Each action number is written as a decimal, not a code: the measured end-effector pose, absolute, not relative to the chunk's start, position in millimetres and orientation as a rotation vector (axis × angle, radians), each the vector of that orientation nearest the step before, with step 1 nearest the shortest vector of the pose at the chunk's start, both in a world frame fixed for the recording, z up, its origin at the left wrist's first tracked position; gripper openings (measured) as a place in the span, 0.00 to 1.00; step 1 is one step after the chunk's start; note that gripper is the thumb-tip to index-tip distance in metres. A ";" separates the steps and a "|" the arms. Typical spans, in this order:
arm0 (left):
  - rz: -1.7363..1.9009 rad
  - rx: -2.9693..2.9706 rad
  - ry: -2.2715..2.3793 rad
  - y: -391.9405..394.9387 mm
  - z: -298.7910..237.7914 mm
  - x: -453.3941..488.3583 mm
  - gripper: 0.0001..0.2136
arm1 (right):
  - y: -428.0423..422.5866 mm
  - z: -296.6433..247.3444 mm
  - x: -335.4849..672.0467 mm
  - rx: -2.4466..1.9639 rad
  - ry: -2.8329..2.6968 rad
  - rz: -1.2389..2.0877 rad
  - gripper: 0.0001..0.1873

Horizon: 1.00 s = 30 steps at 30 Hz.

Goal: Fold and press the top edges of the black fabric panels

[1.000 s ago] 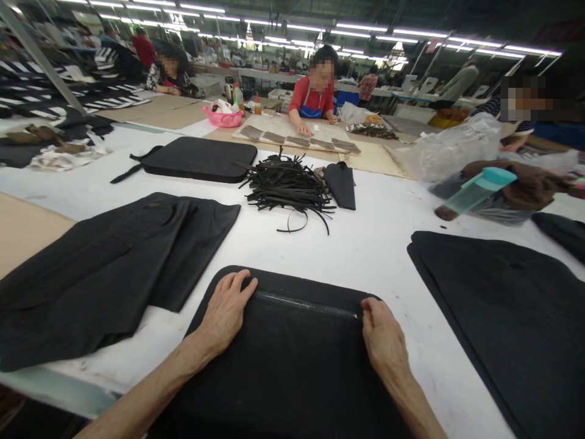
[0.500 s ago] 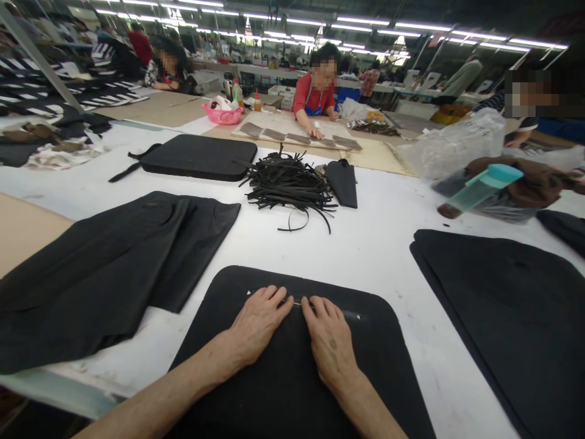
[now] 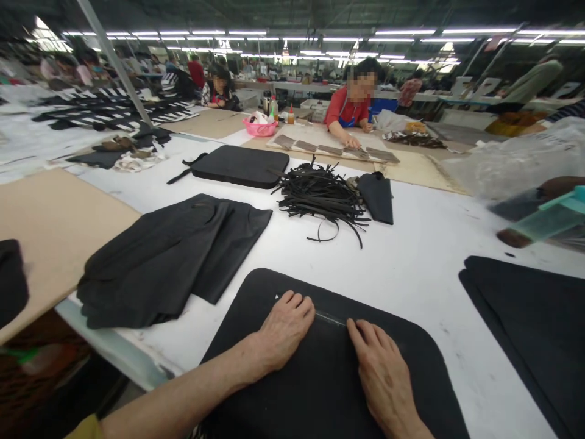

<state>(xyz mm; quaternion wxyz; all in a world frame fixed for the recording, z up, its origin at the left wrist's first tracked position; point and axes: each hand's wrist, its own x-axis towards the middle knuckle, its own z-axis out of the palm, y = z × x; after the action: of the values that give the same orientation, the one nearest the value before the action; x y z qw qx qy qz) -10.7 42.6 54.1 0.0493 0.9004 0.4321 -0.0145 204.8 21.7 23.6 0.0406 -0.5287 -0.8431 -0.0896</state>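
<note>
A large black panel with rounded corners lies in front of me on the white tabletop. A thin whitish line crosses it near its far edge, with a small white triangular mark to the left. My left hand rests on the panel at the line's left end, fingers bent a little and side by side. At the right end, my right hand presses down with its fingers stretched forward. Both hands lie on the surface and grip nothing; their thumbs are mostly hidden.
Black pieces are layered at left; more black panels lie at right. Beyond are a heap of black strips, a black panel stack and a teal-lidded bottle. A person in red works across the table.
My hands have moved apart along the line, baring more of it between them. The camera view has swung left, so everything appears farther right.
</note>
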 end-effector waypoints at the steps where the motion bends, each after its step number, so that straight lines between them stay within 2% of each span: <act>1: -0.034 2.735 1.323 41.9 54.7 -15.9 0.29 | 20.9 20.9 212.9 -1.613 -2.577 -0.287 0.25; 7: 0.044 2.618 1.448 41.2 51.8 -58.7 0.17 | 11.8 12.3 254.9 -1.669 -2.521 -0.326 0.25; 11: 0.074 2.570 1.476 42.2 51.2 -81.0 0.19 | 9.2 12.7 267.4 -1.703 -2.504 -0.344 0.26; 18: 0.163 2.570 1.486 41.7 47.0 -83.8 0.20 | 11.4 21.6 264.6 -1.818 -2.466 -0.429 0.19; 26: 0.231 2.408 1.861 44.5 44.2 -100.9 0.17 | 16.4 37.7 265.5 -2.036 -2.324 -0.508 0.16; 30: 0.275 2.532 1.658 47.6 53.8 -76.7 0.17 | 21.9 49.6 230.2 -1.928 -2.359 -0.367 0.20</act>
<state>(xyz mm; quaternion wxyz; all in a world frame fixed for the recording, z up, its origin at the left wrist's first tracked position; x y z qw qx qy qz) -76.7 47.6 53.8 0.0513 0.8320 0.5449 0.0905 230.2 21.9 49.6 0.0366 -0.6280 -0.7681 -0.1194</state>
